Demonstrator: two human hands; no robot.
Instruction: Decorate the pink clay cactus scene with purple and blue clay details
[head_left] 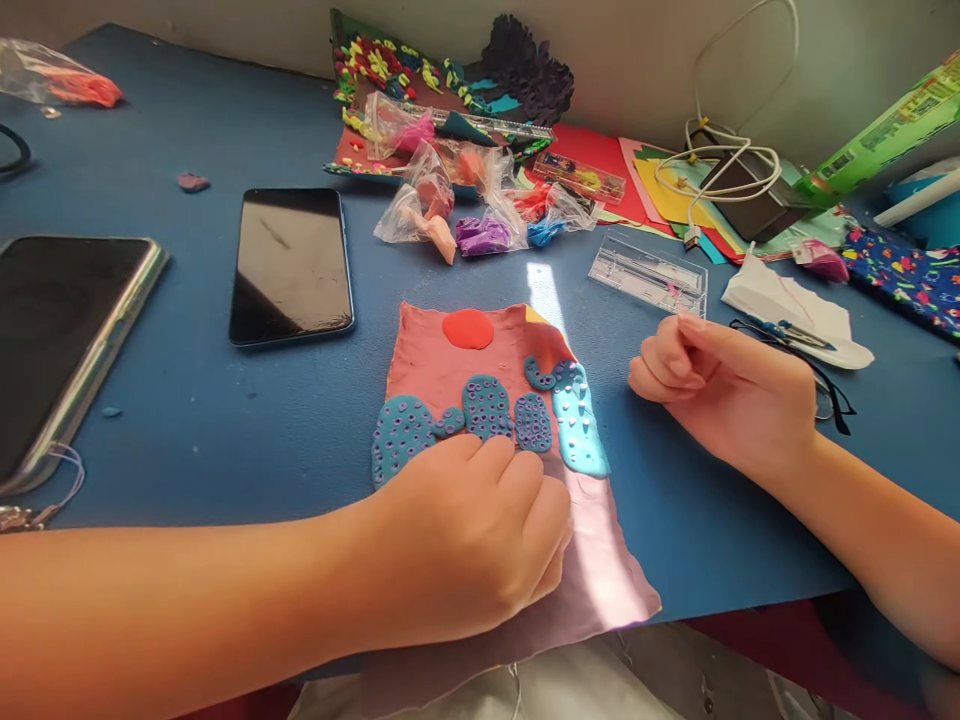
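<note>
A pink clay sheet lies on the blue table, hanging over the front edge. On it sit a red clay disc and several blue cactus shapes dotted with purple, one lighter blue. My left hand rests curled on the sheet just below the cactus shapes, fingers folded and pressing down. My right hand hovers to the right of the sheet in a loose fist, thumb against forefinger; whatever it pinches is too small to make out.
A black phone and a tablet lie at left. Small bags of coloured clay sit behind the sheet, with a clear plastic case, a finished clay picture, coloured papers, a white cable and a charger at the back right.
</note>
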